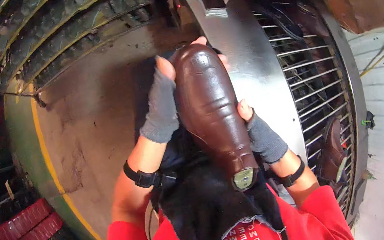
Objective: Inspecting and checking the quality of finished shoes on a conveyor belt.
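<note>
Crates [26, 226], red and stacked, sit at eight o'clock beside a yellow floor line [47, 161], with a conveyor of dark parts [58, 30] curving across eleven o'clock.

Moving right, the left hand [161, 107], in a grey fingerless glove with a black wrist strap, is wrapped against the left flank of a brown leather shoe upper [211, 111]; the thumb tip shows bare near the toe. The shoe sits at frame centre, toe toward twelve o'clock, heel toward six o'clock, mounted on a last whose metal-capped end [245, 178] shows at the heel. A black cloth [208, 209] hangs below it over the red sleeves.

The right hand [261, 133], gloved likewise, presses the right flank near the waist of the shoe. Both hands are therefore apart and closed on the shoe from opposite sides.

Handling judgement: the polished leather appears smooth and likely slippery, and prone to scuffing. The last inside should make the piece stiff and moderately heavy, weighted toward the heel. Grip is best taken on both flanks at the waist, as now, or at the last's rear end, keeping bare fingertips off the glossy toe.

At three o'clock stands a curved metal housing [253, 58] with a wire rack [313, 78], holding another brown shoe [333, 149] at four o'clock.
</note>
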Demonstrator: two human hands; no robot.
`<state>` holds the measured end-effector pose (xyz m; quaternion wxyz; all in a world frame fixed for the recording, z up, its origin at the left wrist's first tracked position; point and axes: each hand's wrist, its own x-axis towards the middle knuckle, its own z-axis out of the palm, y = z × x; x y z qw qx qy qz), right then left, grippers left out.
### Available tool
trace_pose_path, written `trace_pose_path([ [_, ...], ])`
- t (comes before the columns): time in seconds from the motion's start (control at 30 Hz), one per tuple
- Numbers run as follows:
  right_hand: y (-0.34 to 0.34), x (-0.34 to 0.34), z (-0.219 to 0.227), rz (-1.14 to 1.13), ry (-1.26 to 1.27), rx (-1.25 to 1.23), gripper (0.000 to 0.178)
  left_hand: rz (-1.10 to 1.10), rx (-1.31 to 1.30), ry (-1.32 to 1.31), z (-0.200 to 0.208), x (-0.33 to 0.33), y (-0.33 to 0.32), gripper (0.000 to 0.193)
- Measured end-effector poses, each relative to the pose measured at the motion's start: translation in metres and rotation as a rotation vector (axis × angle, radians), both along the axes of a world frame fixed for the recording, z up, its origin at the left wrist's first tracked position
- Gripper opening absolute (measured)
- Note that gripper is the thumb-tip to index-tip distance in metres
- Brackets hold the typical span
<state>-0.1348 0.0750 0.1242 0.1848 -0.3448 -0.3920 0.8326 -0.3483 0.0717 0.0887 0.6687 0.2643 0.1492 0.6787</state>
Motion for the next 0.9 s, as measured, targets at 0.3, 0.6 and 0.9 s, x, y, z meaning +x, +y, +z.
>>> trace_pose_path([
  [0.3, 0.027, 0.015, -0.006, -0.218, 0.027, -0.07, 0.071, 0.2, -0.334, 1.5, -0.02, -0.027, 0.057, 0.038],
  [0.6, 0.026, -0.028, -0.036, -0.172, 0.137, -0.252, 0.079, 0.157, -0.182, 0.316, 0.008, -0.074, 0.028, 0.067],
  [0.9, 0.021, -0.019, -0.11, 0.123, -0.1, 0.069, 0.111, -0.063, -0.07, 0.357, 0.021, -0.073, 0.015, 0.089],
])
